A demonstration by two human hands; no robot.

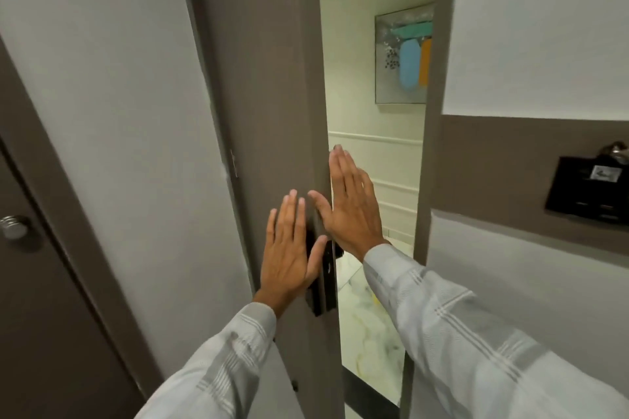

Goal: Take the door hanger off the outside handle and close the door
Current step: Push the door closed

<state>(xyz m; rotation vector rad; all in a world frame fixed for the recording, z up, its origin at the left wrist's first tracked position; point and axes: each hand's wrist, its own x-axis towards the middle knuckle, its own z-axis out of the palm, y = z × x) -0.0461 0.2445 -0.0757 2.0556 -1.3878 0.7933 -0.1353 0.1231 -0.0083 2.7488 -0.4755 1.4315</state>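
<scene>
- Brown door stands ajar, its edge toward you, a gap showing the corridor beyond.
- Your left hand lies flat and spread on the door face, just beside the black lock plate, gripping nothing.
- Your right hand is open too, fingers straight along the door's edge.
- No hanger can be made out; the outside handle is hidden.

Light is soft and even on this side, with the brightest patch beyond the right hand, where the gap shows a pale, greenish-lit corridor and a glossy floor catching glare. Just below the left hand the black handle plate is dark, detail lost. Straight edges bow outward from the hands, and everything looks slightly soft and smeared.
</scene>
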